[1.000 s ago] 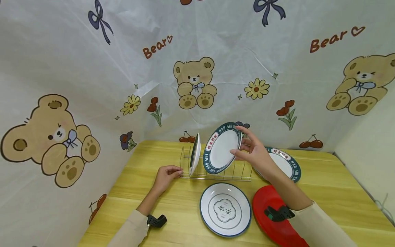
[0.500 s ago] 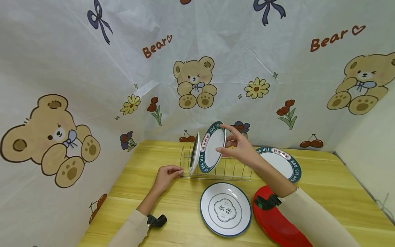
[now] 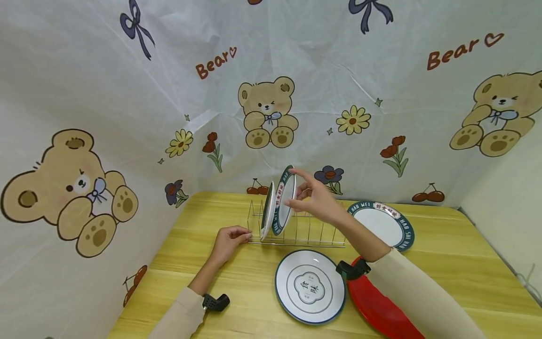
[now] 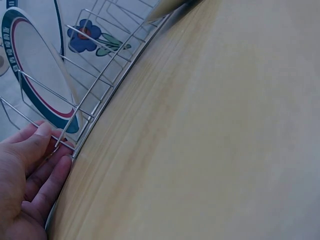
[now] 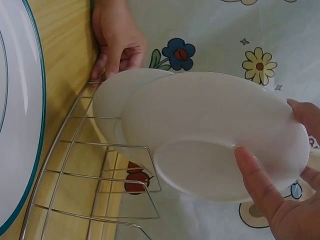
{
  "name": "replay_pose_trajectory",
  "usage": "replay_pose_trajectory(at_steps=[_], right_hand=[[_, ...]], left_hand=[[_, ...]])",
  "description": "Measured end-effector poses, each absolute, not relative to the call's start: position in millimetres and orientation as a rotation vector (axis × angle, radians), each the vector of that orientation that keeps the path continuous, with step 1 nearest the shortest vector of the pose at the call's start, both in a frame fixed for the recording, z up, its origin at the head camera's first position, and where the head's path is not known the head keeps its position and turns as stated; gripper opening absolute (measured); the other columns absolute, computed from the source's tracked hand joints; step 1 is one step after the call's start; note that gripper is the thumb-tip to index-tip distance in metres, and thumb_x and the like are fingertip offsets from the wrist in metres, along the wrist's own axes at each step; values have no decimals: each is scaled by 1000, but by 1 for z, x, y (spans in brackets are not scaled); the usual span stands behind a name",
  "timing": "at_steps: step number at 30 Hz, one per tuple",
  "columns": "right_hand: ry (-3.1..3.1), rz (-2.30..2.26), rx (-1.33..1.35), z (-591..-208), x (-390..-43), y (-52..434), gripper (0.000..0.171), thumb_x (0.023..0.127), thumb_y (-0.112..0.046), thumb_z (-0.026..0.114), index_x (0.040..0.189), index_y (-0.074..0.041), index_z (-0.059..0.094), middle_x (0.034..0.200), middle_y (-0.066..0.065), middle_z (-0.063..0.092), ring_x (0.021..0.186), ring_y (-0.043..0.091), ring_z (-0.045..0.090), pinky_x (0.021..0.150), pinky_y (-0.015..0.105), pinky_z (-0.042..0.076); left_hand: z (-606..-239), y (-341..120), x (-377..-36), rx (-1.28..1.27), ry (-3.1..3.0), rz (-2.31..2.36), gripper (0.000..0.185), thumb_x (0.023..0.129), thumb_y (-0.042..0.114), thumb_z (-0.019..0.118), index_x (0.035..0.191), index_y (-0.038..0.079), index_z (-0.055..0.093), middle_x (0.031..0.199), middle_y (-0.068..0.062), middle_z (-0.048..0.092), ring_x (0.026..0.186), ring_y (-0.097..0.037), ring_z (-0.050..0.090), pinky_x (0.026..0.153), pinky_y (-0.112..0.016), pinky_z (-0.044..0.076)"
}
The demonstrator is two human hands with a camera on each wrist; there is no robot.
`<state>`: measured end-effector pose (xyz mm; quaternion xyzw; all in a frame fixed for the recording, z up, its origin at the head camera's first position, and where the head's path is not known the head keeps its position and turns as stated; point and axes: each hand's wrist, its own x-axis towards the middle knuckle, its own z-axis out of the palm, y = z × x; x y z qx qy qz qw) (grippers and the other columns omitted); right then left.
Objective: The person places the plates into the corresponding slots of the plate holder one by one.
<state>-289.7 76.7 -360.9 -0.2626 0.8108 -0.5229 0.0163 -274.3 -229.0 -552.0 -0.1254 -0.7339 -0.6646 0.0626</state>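
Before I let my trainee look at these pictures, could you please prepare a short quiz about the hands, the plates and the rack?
1. Which hand grips the end of the wire rack?
2. True or false: the held plate lies flat on the table.
3. How many plates lie on the table, outside the wire rack? (a) one (b) two (c) three

Key:
1. The left hand.
2. False; the right hand holds it tilted at the wire rack.
3. (c): the blue-rimmed plate, the red plate and the far-right plate.
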Motion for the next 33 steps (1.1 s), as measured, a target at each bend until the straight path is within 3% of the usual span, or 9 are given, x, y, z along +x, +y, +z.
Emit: replay_pose_trajectory(at_steps=[6,9,22,33], right_hand=[[2481,-1686,-778,-366,-294,67,83,86,-16,84,156,-22,40,100,23,56,83,32,64,72,58,63],[2457,-1718,-763,-368,-295,63,82,86,-15,84,155,-23,41,100,23,57,82,33,64,71,61,62],[2467,-1654,-655,-383,-295,53,80,87,-14,82,154,-31,42,99,20,54,83,30,59,67,48,66],[2443,-1684,-632,-394,-298,50,81,88,-15,82,155,-32,40,99,18,51,82,27,56,71,54,64]], left_hand=[[-553,-229,-275,-373,-2220,-2003,10,91,-2,74,99,-5,77,100,-22,75,86,-24,75,75,-33,65],[-553,-229,-275,-354,-2227,-2010,10,90,0,75,99,-5,77,100,-22,74,86,-25,75,75,-32,65],[-555,-230,-275,-352,-2217,-2026,13,90,2,76,100,-6,77,101,-24,74,87,-27,75,75,-33,65],[-553,-229,-275,-355,-2206,-2047,11,91,-3,73,100,-7,76,102,-25,74,88,-27,75,77,-34,65]])
